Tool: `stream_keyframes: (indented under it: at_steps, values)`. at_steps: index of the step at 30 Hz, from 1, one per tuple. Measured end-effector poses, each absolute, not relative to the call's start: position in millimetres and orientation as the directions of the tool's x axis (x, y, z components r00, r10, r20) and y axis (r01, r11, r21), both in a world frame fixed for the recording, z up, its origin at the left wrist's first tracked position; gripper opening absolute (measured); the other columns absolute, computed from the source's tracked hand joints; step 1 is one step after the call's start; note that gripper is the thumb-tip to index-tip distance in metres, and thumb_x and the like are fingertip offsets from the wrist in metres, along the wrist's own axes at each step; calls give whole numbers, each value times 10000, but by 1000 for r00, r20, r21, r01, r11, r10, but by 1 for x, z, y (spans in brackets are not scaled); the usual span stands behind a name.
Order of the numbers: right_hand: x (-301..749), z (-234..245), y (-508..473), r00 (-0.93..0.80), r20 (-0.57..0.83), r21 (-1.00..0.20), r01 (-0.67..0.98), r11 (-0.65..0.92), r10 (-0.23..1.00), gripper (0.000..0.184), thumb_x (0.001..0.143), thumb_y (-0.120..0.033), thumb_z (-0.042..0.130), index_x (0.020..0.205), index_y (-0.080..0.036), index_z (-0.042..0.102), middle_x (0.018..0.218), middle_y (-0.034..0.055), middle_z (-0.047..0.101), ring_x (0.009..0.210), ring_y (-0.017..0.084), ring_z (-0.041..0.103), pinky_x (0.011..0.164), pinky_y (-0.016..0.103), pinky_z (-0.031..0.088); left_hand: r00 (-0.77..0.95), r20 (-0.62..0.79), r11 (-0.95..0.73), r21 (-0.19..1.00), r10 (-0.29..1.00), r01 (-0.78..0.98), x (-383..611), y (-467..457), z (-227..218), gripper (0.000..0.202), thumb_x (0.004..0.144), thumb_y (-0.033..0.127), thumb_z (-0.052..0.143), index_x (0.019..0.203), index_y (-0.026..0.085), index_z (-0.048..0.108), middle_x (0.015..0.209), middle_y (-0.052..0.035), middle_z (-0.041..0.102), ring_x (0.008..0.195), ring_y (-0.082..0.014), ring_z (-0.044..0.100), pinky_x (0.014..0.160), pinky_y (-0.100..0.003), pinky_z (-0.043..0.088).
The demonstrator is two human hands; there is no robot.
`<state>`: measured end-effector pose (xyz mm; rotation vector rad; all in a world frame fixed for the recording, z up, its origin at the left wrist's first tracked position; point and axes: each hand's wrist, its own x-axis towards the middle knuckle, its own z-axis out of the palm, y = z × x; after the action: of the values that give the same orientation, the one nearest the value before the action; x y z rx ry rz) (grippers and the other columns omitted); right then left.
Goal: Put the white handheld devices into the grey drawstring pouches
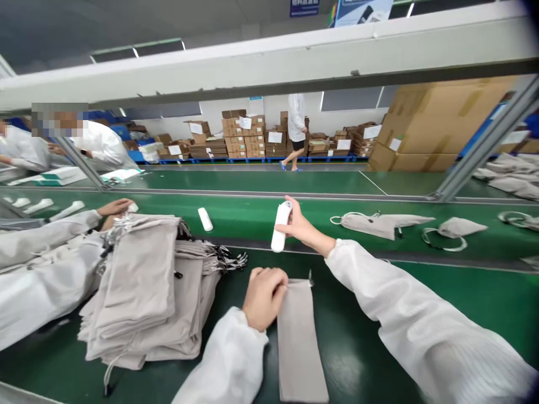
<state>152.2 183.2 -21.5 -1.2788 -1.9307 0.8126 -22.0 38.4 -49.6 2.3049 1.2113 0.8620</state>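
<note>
Gripping a slim white plastic device [281, 227] upright, the right hand [301, 224] closes its fingers around the device above the green conveyor desk [370, 342]. The left hand [263, 297] rests curled at the top end of a flat taupe pouch [298, 342], though whether it pinches the fabric is hard to tell. That pouch lies flat with no visible bulge. To its left sits a loose stack of matching drawstring pouches [141, 292], and a co-worker's hand [113, 207] reaches beyond it. A second white device [205, 219] lies on the far belt [236, 216], near cord-tied pouches [383, 224]. Cardboard cartons [421, 123] stand well beyond, their contents hidden.
</note>
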Motion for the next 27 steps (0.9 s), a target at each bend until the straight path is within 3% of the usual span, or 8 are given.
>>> stream_keyframes:
  at_steps: [3, 6, 11, 13, 15, 18, 23, 27]
  values:
    - [178, -19, 130, -204, 261, -951, 116, 288, 943, 1036, 821, -301, 676, 1534, -337, -73, 1327, 137, 500, 892, 208, 665, 680, 330, 594, 405, 304, -464, 794, 862, 391, -18, 38, -38, 85, 862, 176, 547, 781, 201, 547, 806, 5, 569, 761, -157, 520, 760, -311, 399]
    - [189, -21, 88, -170, 268, -963, -26, 268, 948, 970, 779, -326, 743, 1510, -354, 106, 1283, 103, 506, 861, 191, 658, 713, 344, 593, 348, 304, -389, 898, 887, 206, -6, 33, -30, 119, 840, 228, 629, 749, 188, 565, 805, -5, 529, 724, -143, 486, 676, -268, 385]
    - [199, -28, 48, -393, 224, -958, 78, 275, 892, 266, 971, -416, 520, 1136, -235, 624, 1069, 71, 601, 906, 178, 609, 701, 282, 512, 174, 347, -362, 930, 921, 65, 12, 27, -20, 115, 786, 215, 689, 726, 173, 600, 1009, -57, 558, 936, -177, 554, 756, -256, 442]
    - [207, -25, 33, -425, 141, -981, 62, 184, 894, 217, 973, -402, 533, 1032, -223, 641, 806, 10, 556, 663, 122, 520, 556, 231, 421, 99, 301, -305, 952, 948, 30, 11, 28, -17, 149, 753, 228, 721, 714, 167, 591, 1011, -52, 562, 868, -153, 563, 703, -237, 447]
    - [219, -14, 16, -376, 66, -995, -95, 33, 924, 124, 948, -350, 593, 1013, -245, 583, 613, -83, 339, 476, 75, 289, 456, 195, 259, 41, 209, -207, 977, 977, -40, 3, 31, -14, 210, 740, 284, 748, 736, 174, 569, 880, -13, 557, 646, -89, 495, 559, -206, 387]
    - [239, 17, -6, -266, 37, -941, -333, -56, 963, 137, 932, -283, 628, 964, -262, 496, 615, -110, 186, 465, 56, 87, 451, 193, 142, -1, 149, -148, 983, 989, -109, -8, 36, -16, 265, 779, 396, 732, 813, 196, 560, 722, 43, 503, 481, -51, 339, 453, -192, 273]
    - [248, 72, 21, 39, 303, -900, -315, 300, 952, 105, 930, -258, 585, 943, -253, 481, 618, -102, 206, 449, 67, 141, 450, 195, 249, 148, 287, -323, 842, 947, 433, -4, 57, -49, 164, 885, 316, 610, 1004, 205, 629, 1017, -30, 604, 634, -98, 515, 655, -261, 467]
    - [233, 72, 102, 137, 616, -783, 216, 584, 775, 165, 937, -228, 494, 1097, -263, 480, 594, -91, 370, 484, 112, 409, 637, 279, 475, 160, 255, -297, 707, 954, 642, 4, 76, -85, 162, 814, 215, 698, 968, 190, 656, 1040, -55, 598, 844, -187, 593, 793, -331, 464]
